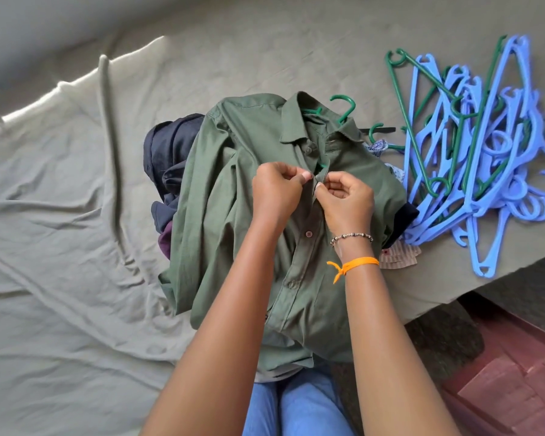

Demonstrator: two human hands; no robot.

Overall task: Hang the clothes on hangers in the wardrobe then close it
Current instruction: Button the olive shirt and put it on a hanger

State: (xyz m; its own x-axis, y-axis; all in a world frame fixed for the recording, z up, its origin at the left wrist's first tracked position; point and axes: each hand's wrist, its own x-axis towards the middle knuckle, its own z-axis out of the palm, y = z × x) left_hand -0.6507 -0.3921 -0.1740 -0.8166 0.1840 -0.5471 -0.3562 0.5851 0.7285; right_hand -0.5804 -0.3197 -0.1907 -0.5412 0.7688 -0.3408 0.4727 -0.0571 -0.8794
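An olive green shirt [233,196] lies face up on a bed, spread over a heap of dark clothes [170,158] that shows at its left edge. A green hanger [345,108] sits inside the shirt, its hook sticking out above the collar. The top button is fastened; lower down the front placket a brown button [308,234] lies unfastened.

Both hands meet at the placket just below the collar. The left hand [277,190] pinches the left edge of the front between thumb and curled fingers, and the right hand [346,199] pinches the facing edge, the fingertips of the two almost touching. The right wrist carries a beaded bracelet [353,237] and an orange band [356,264].

To the right of the shirt, a tangled pile of hangers [485,158], mostly light blue with several green, rests on the grey-green sheet [60,215], which is creased across the left. Blue jeans [296,407] show at the bottom edge, and a reddish floor [516,372] at lower right.
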